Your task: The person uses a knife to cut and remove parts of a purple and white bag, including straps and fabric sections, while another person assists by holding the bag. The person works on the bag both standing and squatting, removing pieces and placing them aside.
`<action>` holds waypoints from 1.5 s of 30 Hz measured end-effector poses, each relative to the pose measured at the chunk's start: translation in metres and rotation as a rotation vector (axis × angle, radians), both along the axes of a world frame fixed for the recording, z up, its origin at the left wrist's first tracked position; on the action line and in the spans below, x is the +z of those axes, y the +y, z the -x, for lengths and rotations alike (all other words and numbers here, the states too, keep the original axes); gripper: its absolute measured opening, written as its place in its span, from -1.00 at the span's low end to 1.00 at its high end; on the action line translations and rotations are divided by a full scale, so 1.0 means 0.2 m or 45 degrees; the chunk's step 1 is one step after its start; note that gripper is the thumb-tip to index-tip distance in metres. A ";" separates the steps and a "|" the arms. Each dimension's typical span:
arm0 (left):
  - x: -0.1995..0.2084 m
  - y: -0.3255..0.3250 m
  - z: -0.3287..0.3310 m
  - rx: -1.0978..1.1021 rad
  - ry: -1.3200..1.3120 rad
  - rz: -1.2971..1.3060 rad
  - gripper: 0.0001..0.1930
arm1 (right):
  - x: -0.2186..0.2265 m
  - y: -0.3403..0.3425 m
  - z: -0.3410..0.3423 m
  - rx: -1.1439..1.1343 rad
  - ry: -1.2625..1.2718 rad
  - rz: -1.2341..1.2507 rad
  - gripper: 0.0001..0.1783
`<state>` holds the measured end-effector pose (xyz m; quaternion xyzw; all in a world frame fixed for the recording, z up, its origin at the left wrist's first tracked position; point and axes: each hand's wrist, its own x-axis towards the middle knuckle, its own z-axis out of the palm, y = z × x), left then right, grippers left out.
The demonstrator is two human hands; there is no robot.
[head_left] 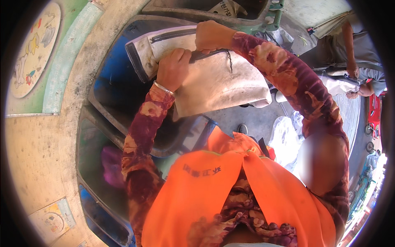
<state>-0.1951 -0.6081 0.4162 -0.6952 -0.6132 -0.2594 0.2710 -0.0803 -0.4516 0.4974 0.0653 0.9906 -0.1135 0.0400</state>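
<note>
nearest me is the orange cloth vest [185, 193] the person wears over flower-patterned sleeves. just past it, both hands are closed on an off-white, dirt-stained fabric bag with black edging [222, 86]. the left hand [173, 69], a silvery bangle at its wrist, is bunched on the cloth near the bag's left end; the right hand [214, 36] grips the dark strip along its far edge. the two are close together but apart.

the bag hangs across the right side of the open blue bin [108, 68], its right end out over the grey floor [255, 119]; whether it touches the rim i cannot tell. i'd judge the step in hand to be handling the bag by that edge, and moving it would call for both grips firm and the loose end kept off the rim.

the left rim lies close to the beige wall [68, 136], so room is tight there. rightward it's freer, though clear plastic bags [284, 136] lie below. farther off stands a person in grey [364, 43].
</note>
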 end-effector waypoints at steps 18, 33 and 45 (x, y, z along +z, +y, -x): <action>0.02 0.03 -0.02 0.018 -0.205 -0.083 -0.82 | 0.09 0.04 -0.07 -0.385 0.009 0.685 -0.78; 0.05 0.02 -0.03 -0.190 -0.198 -0.078 -0.78 | 0.20 0.11 -0.01 -0.426 -0.275 0.785 -0.77; 0.07 0.00 -0.02 -0.256 -0.219 -0.030 -0.77 | 0.22 0.08 0.12 -0.358 -0.555 0.567 -0.90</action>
